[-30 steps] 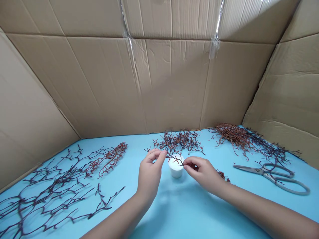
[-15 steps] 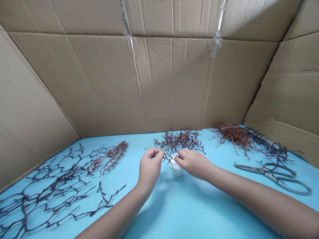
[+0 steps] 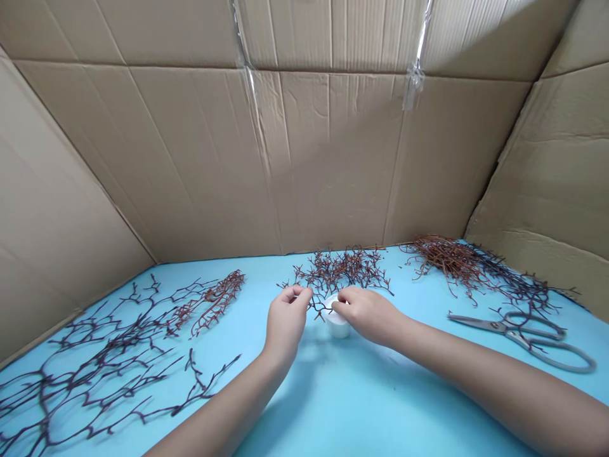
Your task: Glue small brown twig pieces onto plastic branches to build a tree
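Between my hands, a small dark reddish twig point(image 3: 320, 307) spans the gap just in front of a white round container point(image 3: 337, 327). My left hand point(image 3: 290, 311) pinches the twig's left side with thumb and forefinger. My right hand point(image 3: 364, 311) is closed on its right end, over the container's rim. Behind them lies a heap of reddish-brown branching twigs point(image 3: 345, 266) on the blue surface point(image 3: 352, 406). The container's inside is partly hidden by my right hand.
Long dark branches point(image 3: 109, 346) and a reddish bunch point(image 3: 219, 301) spread on the left. Grey-handled scissors point(image 3: 511, 327) lie at the right, in front of a brown and black twig pile point(image 3: 451, 260). Cardboard walls point(image 3: 333, 158) enclose the back and sides.
The twig between my fingers has tilted and shifted slightly, its right end now lower. My right hand has moved a little down; my left hand has barely moved.
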Motion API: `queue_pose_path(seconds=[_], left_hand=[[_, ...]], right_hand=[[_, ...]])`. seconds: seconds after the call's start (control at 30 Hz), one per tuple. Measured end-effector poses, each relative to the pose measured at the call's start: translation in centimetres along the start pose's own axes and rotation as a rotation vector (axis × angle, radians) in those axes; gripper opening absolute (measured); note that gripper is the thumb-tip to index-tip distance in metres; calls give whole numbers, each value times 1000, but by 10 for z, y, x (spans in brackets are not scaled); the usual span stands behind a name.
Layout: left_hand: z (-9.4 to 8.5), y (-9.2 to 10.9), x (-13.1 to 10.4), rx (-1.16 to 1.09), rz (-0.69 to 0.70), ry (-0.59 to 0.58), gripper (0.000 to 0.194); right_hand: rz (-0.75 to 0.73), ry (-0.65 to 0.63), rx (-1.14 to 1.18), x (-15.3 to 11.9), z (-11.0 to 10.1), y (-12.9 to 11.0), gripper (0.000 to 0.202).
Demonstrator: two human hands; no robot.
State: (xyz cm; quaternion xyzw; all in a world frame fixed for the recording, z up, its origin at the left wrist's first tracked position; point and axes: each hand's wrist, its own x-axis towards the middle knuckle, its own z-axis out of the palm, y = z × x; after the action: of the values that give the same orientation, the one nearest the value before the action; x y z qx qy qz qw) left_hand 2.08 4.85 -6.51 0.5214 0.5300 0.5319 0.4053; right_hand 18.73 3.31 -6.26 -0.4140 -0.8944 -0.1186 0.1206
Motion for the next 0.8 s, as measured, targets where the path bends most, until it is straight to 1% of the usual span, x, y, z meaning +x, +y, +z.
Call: queue_pose_path(seconds=[0.13,0.27,0.33,0.43,0.5,0.57,0.63,0.7,0.77,0.8], left_hand=[[1,1,-1,-18,-24,5,20],[-1,7,-1,-55,-57,19,20],[-3,11,0,-82,-89,32,21],[-5,14,-1,-132,-142,30,30],[-3,14,-5,-171,-173,24,34],[1,15,-13,-211,-203,3,34],[6,17,-24,-242,-237,-59,31],[12,20,-36,-277,-284,-174,30],[15,23,-47,-324,-334,-290,29],[16,25,-52,-350,-355,-331,29]], right_hand=[[65,25,122,0,1,-1,11],[202,83,305,-2,-2,4,18],[288,121,422,-4,-5,8,20],[432,183,623,-7,-7,13,19],[528,205,778,-9,-9,13,18],[597,198,954,-12,-11,8,19],[629,176,1128,-15,-15,-1,23],[634,157,1268,-17,-20,-12,28],[651,141,1493,-20,-26,-23,30],[664,135,1631,-22,-28,-27,29]])
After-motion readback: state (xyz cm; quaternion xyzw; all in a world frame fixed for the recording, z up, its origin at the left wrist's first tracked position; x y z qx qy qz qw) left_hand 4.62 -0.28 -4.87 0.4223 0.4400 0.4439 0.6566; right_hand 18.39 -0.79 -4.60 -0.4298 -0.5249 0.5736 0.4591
